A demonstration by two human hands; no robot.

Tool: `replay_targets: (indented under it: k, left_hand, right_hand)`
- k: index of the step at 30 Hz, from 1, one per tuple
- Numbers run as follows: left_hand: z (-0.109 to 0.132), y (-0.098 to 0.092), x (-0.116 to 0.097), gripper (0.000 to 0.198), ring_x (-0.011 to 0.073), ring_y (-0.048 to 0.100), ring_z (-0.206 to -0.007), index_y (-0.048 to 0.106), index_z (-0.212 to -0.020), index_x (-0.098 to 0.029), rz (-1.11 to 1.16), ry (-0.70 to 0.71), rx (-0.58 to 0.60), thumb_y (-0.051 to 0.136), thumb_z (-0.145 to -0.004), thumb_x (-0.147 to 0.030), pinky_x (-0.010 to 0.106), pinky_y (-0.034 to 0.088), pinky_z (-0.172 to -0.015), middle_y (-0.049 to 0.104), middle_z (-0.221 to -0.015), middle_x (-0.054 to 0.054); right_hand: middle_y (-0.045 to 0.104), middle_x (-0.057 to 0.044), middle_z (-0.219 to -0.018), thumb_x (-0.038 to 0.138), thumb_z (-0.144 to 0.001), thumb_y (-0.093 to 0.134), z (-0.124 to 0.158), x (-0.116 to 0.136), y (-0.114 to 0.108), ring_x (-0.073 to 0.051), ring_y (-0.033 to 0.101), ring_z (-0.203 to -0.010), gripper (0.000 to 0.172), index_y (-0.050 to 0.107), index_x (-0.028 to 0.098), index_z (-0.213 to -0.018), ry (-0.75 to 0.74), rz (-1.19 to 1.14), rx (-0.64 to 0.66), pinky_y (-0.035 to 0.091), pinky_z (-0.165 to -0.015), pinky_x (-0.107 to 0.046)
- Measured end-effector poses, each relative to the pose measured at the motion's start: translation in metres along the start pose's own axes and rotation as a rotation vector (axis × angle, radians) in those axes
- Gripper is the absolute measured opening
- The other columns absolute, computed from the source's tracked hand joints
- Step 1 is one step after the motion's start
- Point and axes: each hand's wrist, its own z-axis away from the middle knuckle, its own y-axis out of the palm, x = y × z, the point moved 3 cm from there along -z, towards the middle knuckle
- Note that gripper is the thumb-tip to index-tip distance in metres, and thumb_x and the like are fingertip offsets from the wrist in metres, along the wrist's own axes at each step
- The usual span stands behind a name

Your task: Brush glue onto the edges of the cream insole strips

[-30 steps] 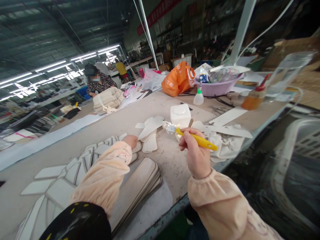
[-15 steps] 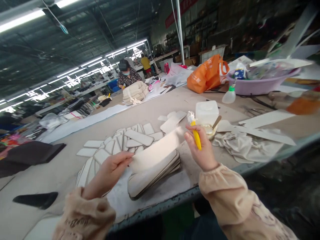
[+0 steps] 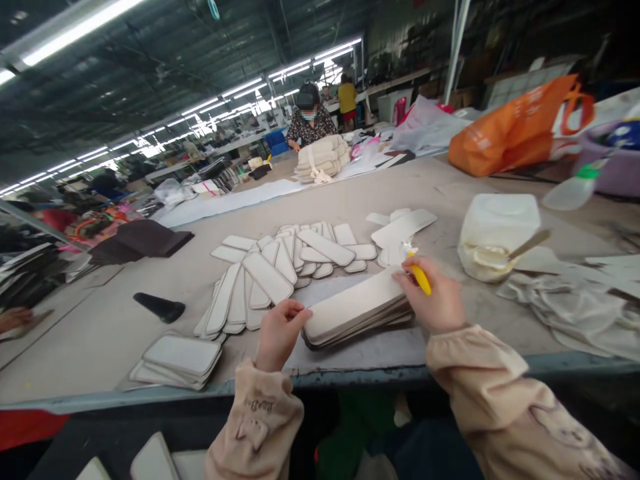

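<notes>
My right hand [image 3: 440,303] is closed round a yellow-handled brush [image 3: 419,275], its tip at the right end of the top piece of a stack of long pale insole pieces [image 3: 355,310] near the table's front edge. My left hand [image 3: 280,330] pinches the stack's left end, fingers curled. Beyond the stack lie several pale pieces spread out in a fan [image 3: 280,263]. A white glue tub [image 3: 497,230] with a stick in it stands to the right.
A small stack of pale pieces [image 3: 180,360] and a black piece [image 3: 160,307] lie at the left. Crumpled cloth [image 3: 570,307], a squeeze bottle [image 3: 573,190], an orange bag [image 3: 510,130] are at the right. A person [image 3: 310,120] works at the far end behind a bundle [image 3: 323,157].
The view swung left and down. My left hand brought a pale piece onto the near stack and now holds its left end. The brush came down to the stack's right end.
</notes>
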Motion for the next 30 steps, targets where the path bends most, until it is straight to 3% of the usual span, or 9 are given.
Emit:
replay_targets:
  k: [8,30]
  left_hand:
    - [-0.001,0.012,0.006,0.016,0.0159,0.061,-0.068,0.063,-0.083,-0.019,-0.311,0.029,0.02,0.061,-0.078,-0.034,0.028,0.04,-0.065,0.067,-0.069,0.0]
    - [-0.003,0.019,0.01,0.016,0.0183,0.061,-0.073,0.062,-0.084,-0.022,-0.446,0.015,0.099,0.054,-0.084,-0.036,0.027,0.036,-0.065,0.069,-0.076,0.0]
  right_hand:
    - [0.072,-0.001,-0.086,0.038,-0.079,0.062,0.003,-0.013,0.017,-0.023,0.068,-0.071,0.024,0.059,0.026,-0.099,0.015,0.172,0.087,0.048,-0.065,-0.033]
    - [0.071,0.002,-0.089,0.03,-0.077,0.066,0.002,-0.022,0.027,-0.019,0.069,-0.076,0.025,0.055,0.027,-0.099,0.09,0.079,0.174,0.052,-0.074,-0.033]
